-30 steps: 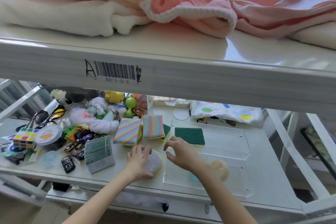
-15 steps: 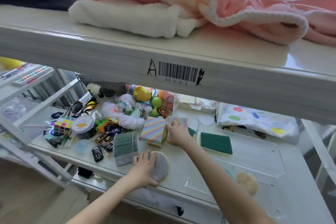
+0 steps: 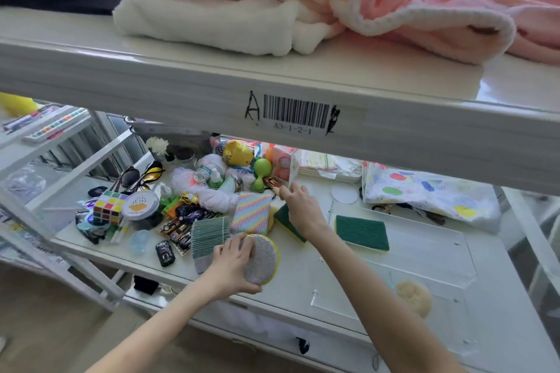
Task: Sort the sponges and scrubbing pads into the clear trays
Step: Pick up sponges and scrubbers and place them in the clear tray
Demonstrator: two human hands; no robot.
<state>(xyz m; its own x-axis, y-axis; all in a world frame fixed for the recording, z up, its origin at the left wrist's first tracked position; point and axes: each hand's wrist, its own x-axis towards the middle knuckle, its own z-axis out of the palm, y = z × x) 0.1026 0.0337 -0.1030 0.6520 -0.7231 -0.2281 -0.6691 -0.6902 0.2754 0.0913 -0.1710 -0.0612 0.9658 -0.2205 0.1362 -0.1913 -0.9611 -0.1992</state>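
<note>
Head view: left hand grips round scrubbing pad.

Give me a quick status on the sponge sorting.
Left hand grips round pad. Right hand reaching among clutter. Green pad in clear tray.

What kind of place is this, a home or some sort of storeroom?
Probably a storeroom or stockroom, not a home. The white shelf bears a barcode label with a location code, mixed small goods are heaped on the lower level, and folded towels lie on top.
</note>
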